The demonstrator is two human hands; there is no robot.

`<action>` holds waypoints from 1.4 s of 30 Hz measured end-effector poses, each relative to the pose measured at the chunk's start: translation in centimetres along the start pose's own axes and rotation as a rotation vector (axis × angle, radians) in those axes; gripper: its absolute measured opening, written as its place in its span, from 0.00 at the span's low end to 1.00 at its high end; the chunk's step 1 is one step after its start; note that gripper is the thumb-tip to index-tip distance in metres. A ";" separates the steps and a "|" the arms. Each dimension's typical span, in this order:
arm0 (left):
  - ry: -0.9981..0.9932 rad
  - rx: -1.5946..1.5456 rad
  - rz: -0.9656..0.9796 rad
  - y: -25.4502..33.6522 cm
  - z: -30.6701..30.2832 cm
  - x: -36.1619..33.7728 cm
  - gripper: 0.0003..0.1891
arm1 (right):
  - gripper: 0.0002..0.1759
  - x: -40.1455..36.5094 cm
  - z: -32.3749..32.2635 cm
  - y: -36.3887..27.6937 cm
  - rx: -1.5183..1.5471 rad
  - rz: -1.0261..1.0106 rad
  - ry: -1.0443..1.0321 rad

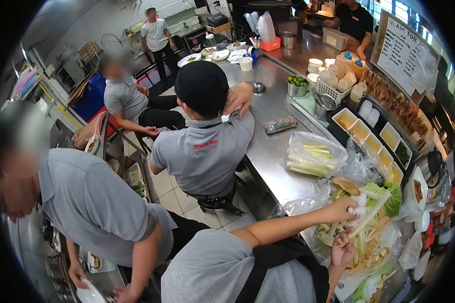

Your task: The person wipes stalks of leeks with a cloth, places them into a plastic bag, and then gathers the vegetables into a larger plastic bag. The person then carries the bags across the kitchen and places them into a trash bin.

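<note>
Greens (392,202), bagged stalks (313,165) crowd counter (262,146); left hand (344,209) clutching white wad (360,206), right hand (343,249) gripping pale stalk (372,215), fingers curled round each.

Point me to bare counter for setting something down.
Bare steel counter shows between the packet, the stalk bag and the edge by the person in the cap. Another patch lies between bell and packet. Crowded: around the left hand and right hand, with greens and plastic, and by the bottles.
</note>
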State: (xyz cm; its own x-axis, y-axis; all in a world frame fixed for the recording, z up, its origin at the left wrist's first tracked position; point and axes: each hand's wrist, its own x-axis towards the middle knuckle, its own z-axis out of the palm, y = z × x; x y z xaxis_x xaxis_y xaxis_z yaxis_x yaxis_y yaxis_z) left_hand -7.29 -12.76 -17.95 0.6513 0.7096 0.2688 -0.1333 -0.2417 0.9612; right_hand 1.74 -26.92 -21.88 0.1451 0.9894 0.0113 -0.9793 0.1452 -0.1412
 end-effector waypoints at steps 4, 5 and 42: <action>-0.116 0.291 -0.002 1.0 -0.1 -0.4 0.14 | 0.28 0.5 0.6 -0.5 -0.110 0.001 -0.020; 0.048 0.256 0.056 1.6 -0.4 -0.4 0.14 | 0.33 0.5 0.5 -0.6 -0.124 0.010 -0.002; 0.150 -0.294 -0.226 -1.5 1.0 3.4 0.03 | 0.20 -2.5 2.8 -4.5 -0.754 -0.437 0.396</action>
State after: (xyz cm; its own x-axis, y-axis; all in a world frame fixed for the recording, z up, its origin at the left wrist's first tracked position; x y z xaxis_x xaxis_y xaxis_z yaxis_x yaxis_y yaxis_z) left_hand -4.13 -10.71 -18.57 0.5753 0.8172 0.0333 -0.2214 0.1165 0.9682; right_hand 5.40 -30.05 -18.53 0.6487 0.7542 -0.1022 -0.4985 0.3196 -0.8058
